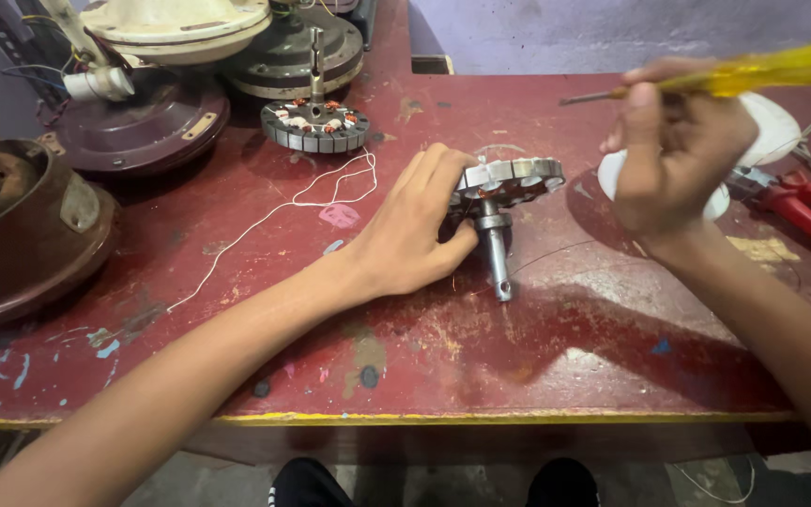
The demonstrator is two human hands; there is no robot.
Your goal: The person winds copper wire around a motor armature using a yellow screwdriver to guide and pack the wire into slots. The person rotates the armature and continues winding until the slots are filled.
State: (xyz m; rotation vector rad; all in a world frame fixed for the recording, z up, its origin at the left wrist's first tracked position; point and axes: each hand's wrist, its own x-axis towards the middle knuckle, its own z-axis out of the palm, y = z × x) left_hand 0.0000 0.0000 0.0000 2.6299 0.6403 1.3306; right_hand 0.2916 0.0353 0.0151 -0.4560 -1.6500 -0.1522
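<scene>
My left hand grips a bare metal fan stator with slotted rim, tilted on the red workbench. Its steel shaft points toward me. My right hand is raised to the right of the stator and holds a screwdriver with a yellow translucent handle. The screwdriver's tip points left, above the bench and apart from the stator.
A second stator with copper windings stands at the back. Fan motor housings and a brown casing crowd the left. White string lies loose. Red-handled pliers and a white cap sit at right.
</scene>
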